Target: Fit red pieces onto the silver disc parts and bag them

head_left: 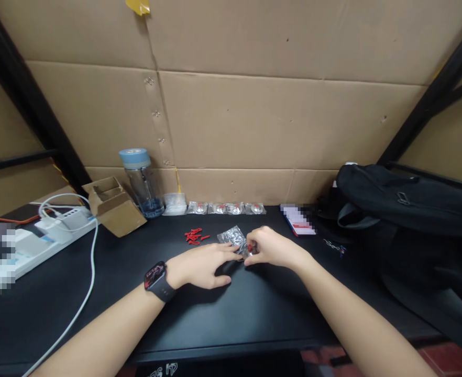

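Observation:
A clear plastic bag (232, 236) lies on the black table in front of me. My left hand (205, 264), wearing a black smartwatch (158, 280), is flat and open, its fingertips pressing the near edge of that bag. My right hand (272, 248) is closed in a pinch at the bag's right edge. Between its fingers shows a small round silvery piece with a red cord (250, 249), largely covered by the fingers. To the left of the bag sits a small heap of red cords (195, 236).
Several bagged silvery round pieces (234, 208) line the back, beside a stack of clear bags (175, 204). A water bottle (141, 183), an opened cardboard box (117, 207) and a power strip (54, 235) stand left. A phone (298, 221) and a black backpack (407, 209) lie right.

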`<state>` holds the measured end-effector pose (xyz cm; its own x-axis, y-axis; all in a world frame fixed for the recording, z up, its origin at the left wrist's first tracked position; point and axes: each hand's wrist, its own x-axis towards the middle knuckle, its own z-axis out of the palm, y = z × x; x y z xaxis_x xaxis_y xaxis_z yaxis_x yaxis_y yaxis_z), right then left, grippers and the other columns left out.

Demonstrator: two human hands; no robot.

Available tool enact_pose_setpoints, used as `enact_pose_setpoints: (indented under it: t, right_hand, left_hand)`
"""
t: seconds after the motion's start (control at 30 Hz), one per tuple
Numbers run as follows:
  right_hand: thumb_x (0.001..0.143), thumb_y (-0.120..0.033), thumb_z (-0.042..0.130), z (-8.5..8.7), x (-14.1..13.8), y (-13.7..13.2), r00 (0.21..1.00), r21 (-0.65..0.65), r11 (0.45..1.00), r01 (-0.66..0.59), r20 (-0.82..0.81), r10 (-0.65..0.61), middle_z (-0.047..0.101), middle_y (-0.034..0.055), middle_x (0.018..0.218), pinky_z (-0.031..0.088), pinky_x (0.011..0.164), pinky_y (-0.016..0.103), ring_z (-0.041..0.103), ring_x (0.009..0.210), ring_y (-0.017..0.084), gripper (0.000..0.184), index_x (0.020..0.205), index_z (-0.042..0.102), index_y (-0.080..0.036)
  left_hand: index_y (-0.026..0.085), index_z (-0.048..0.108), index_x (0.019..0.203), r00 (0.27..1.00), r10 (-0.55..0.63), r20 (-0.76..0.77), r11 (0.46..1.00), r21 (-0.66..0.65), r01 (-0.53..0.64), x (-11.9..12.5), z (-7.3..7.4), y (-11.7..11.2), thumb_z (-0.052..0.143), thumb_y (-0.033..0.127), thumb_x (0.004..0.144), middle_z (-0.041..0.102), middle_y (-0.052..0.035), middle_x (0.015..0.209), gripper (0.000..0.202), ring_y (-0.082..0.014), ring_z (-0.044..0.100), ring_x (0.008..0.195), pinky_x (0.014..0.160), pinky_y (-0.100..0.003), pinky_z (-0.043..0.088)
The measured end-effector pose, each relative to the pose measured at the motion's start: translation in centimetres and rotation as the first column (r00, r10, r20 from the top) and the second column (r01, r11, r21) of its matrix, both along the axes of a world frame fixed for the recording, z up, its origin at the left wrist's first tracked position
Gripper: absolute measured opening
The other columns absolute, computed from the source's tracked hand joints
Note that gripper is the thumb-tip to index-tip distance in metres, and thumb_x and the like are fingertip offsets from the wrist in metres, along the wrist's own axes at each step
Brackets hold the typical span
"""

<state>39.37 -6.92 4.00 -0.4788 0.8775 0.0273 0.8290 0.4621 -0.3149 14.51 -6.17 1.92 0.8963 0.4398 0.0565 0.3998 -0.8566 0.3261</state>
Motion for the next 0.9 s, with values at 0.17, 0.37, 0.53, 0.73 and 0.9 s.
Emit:
enact_pose_setpoints:
  t: [0.17, 0.37, 0.53, 0.73, 0.9]
  right_hand:
    - [0.074, -0.042, 0.083, -0.4, 0.8, 0.4, 0.996, -0.008, 0.999, -0.033, -0.082, 0.032, 0.071, 0.0024, 0.074, 0.041, 0.060, 0.024, 0.063, 0.068, 0.017, 0.027, 0.077, 0.069, -0.019]
    - [0.078, -0.030, 0.077, 0.0, 1.0, 0.0, 0.983, -0.080, 0.989, -0.124, -0.143, 0.111, 0.072, 0.0010, 0.072, 0.045, 0.063, 0.023, 0.067, 0.067, 0.016, 0.013, 0.084, 0.073, -0.019]
    - [0.077, -0.020, 0.076, 0.1, 0.7, 0.0, 0.980, -0.091, 0.980, -0.175, -0.111, 0.165, 0.075, 0.0016, 0.082, 0.044, 0.064, 0.022, 0.068, 0.071, 0.015, 0.013, 0.090, 0.075, -0.020]
    - [0.074, -0.031, 0.086, -0.5, 0.1, 0.3, 1.000, 0.083, 0.996, -0.007, 0.025, 0.005, 0.073, -0.0001, 0.082, 0.036, 0.062, 0.025, 0.066, 0.076, 0.018, 0.018, 0.081, 0.071, -0.023]
    - [0.077, -0.039, 0.084, -1.0, -0.5, 0.8, 0.984, 0.175, 0.982, 0.072, 0.146, -0.099, 0.073, 0.0005, 0.090, 0.031, 0.061, 0.026, 0.067, 0.081, 0.020, 0.023, 0.081, 0.066, -0.024]
  left_hand:
    - [0.028, 0.057, 0.144, 1.000, -0.028, -0.006, 1.000, -0.006, 0.028, -0.2, 0.0, 0.3, 0.068, 0.032, 0.086, 0.041, -0.0081, 0.160, 0.060, -0.0310, 0.043, 0.146, 0.120, -0.044, 0.038]
    - [0.027, 0.059, 0.143, 0.999, -0.029, -0.026, 1.000, 0.003, 0.029, -0.1, -0.2, 0.3, 0.067, 0.034, 0.087, 0.038, -0.0087, 0.162, 0.057, -0.0314, 0.039, 0.148, 0.121, -0.044, 0.036]
    - [0.031, 0.062, 0.140, 0.998, -0.057, 0.031, 0.998, 0.007, 0.057, -0.2, -0.5, 0.5, 0.068, 0.032, 0.087, 0.037, -0.0036, 0.163, 0.053, -0.0300, 0.040, 0.148, 0.122, -0.040, 0.037]
    - [0.034, 0.059, 0.142, 0.997, -0.062, 0.047, 0.997, 0.042, 0.060, -0.4, -0.5, 0.3, 0.068, 0.032, 0.087, 0.036, -0.0027, 0.164, 0.056, -0.0317, 0.045, 0.144, 0.120, -0.043, 0.038]
    - [0.033, 0.060, 0.141, 0.997, -0.060, 0.039, 0.996, 0.074, 0.057, -0.3, -0.4, 0.2, 0.070, 0.033, 0.086, 0.030, -0.0048, 0.166, 0.056, -0.0336, 0.039, 0.148, 0.121, -0.046, 0.035]
